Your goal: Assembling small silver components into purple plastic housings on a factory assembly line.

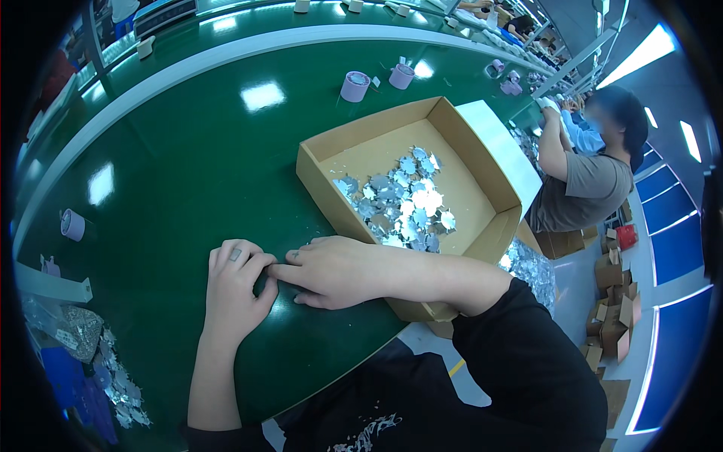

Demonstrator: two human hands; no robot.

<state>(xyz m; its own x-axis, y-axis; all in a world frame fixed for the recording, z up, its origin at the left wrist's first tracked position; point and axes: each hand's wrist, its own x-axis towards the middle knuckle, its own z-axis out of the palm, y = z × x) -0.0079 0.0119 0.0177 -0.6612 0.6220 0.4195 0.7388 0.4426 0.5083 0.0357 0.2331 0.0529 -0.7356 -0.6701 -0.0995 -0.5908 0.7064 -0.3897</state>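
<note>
My left hand (236, 288) is over the green tabletop (173, 196), fingers bent and closed, with a small grey patch on one finger. Reaching in from the right, my right hand (330, 273) meets it at the fingertips. Its extended finger touches the left thumb area, while its thumb stays apart below. Whatever may be pinched in the left fingers is hidden. Beside my right forearm stands an open cardboard box (320, 169) with a heap of shiny, jagged-edged metal pieces (407, 200) inside. The forearm crosses the box's near corner.
Pink-lilac rolls (355, 87) stand at the table's far side, another roll (72, 225) at left. More metal pieces (124, 392) and a clear bag (79, 331) lie lower left. A co-worker (595, 166) stands at right, near stacked cartons (616, 324) on the floor.
</note>
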